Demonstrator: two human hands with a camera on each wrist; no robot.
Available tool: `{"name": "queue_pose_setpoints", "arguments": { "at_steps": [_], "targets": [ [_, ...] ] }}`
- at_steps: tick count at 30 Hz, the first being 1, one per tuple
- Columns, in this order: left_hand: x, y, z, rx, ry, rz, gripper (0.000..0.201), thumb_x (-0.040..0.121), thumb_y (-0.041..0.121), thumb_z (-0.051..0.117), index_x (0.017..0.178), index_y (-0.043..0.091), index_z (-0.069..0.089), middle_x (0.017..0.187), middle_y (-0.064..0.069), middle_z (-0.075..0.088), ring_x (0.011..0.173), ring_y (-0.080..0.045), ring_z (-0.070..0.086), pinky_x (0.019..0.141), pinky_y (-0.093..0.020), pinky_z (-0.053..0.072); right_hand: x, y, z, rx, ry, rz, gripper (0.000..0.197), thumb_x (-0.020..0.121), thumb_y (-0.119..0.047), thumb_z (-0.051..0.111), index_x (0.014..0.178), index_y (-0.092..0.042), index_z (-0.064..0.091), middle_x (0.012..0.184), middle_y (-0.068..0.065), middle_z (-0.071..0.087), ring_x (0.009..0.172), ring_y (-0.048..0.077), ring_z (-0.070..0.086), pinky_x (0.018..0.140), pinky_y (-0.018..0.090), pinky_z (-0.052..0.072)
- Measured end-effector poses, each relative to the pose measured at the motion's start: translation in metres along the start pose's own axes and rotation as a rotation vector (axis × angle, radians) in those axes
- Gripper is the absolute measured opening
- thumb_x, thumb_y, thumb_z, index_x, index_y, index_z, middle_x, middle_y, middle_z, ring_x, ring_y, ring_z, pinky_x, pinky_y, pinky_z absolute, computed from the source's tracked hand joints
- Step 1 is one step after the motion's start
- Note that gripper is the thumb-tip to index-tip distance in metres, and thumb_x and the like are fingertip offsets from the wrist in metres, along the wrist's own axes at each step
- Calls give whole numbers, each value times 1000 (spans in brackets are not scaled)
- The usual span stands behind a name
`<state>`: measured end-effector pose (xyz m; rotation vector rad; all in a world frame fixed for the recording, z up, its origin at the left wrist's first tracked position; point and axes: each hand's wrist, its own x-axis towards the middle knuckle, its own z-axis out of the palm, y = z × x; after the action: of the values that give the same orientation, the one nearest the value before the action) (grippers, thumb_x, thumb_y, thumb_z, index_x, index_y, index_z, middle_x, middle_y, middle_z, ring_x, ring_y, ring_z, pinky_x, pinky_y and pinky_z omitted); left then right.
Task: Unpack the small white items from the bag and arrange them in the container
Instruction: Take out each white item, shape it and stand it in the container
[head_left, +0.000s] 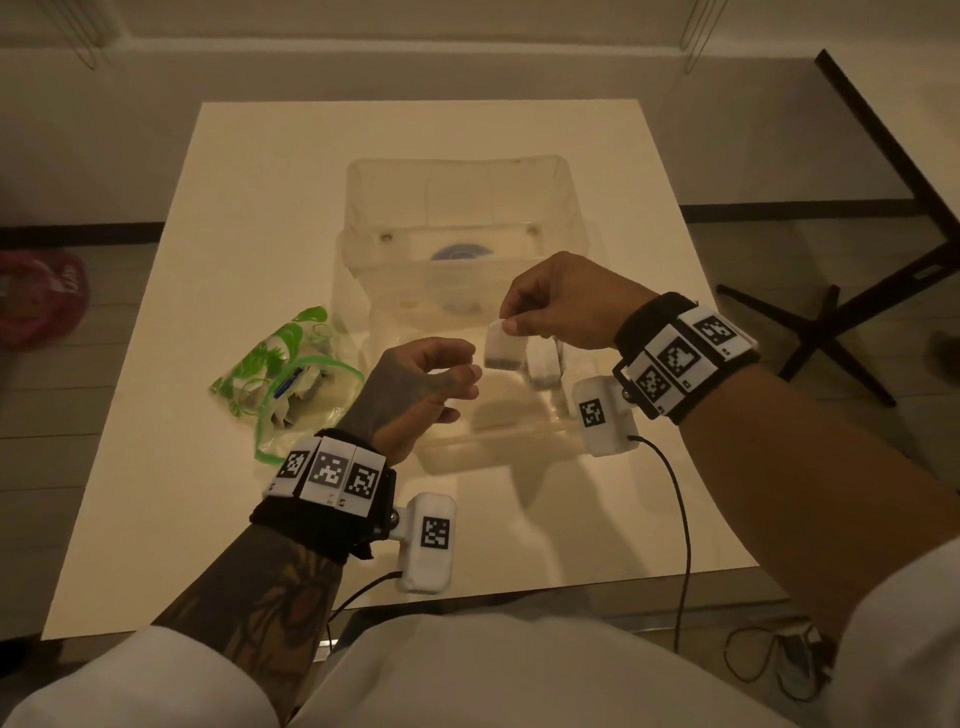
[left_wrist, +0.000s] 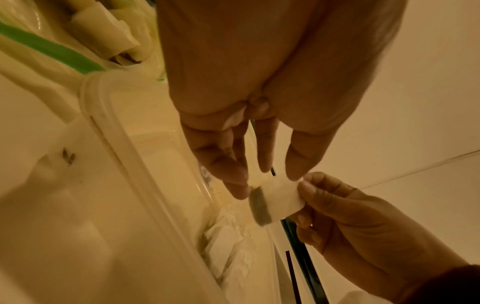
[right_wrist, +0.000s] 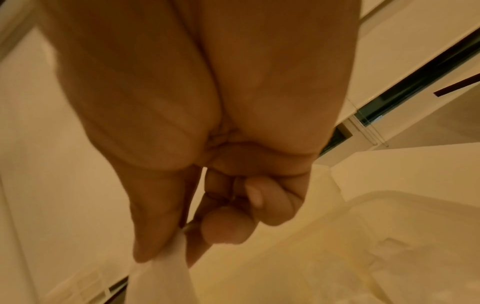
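A small white sachet with a dark band along its lower edge hangs from the right hand, whose thumb and forefinger pinch its top corner while the other fingers curl into the palm; holding it by one corner lets it dangle flat, probably so it can be lowered upright. It hangs over the near part of the clear container, just beside another white sachet already standing inside, below the right fingers.

The left hand holds nothing: its fingers are loosely extended, their tips right at the sachet's dark edge in the left wrist view, whether touching or just short I cannot tell. It looks like a hand-over from left to right.

Beyond the back of the left hand lies the green-printed bag, mouth open, more white sachets visible inside, so the unpacking is likely far from done. All rests on the pale table.
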<state>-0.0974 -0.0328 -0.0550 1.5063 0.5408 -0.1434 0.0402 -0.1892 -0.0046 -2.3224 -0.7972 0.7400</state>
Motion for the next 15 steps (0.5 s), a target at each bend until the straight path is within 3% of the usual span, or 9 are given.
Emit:
{"name": "queue_pose_setpoints", "arguments": {
  "at_steps": [4,8,15],
  "targets": [
    [-1,-7,-5,40,26,-47,17,88,18,69,104,16,68,96,-2,73,83,-19,72,63,-31,51,4,16,5,-129,-62,81,9,87,-23,70,94,-18,72,80,-9,66,74,8,60,67,18,47],
    [-3,-11,-7,90,43,-86,11,88,20,68,99,16,69,92,-3,73,78,-15,72,59,-27,50,6,28,14,-289,-171,142,9,85,-19,71,94,-16,73,86,-7,67,72,4,56,65,17,43],
    [-6,-8,-8,120,56,-104,8,89,19,67,95,15,69,92,-5,73,74,-14,69,56,-25,48,16,34,22,-475,-252,206,14,84,-17,72,97,-12,74,101,3,70,91,16,61,81,27,47]
  ]
}}
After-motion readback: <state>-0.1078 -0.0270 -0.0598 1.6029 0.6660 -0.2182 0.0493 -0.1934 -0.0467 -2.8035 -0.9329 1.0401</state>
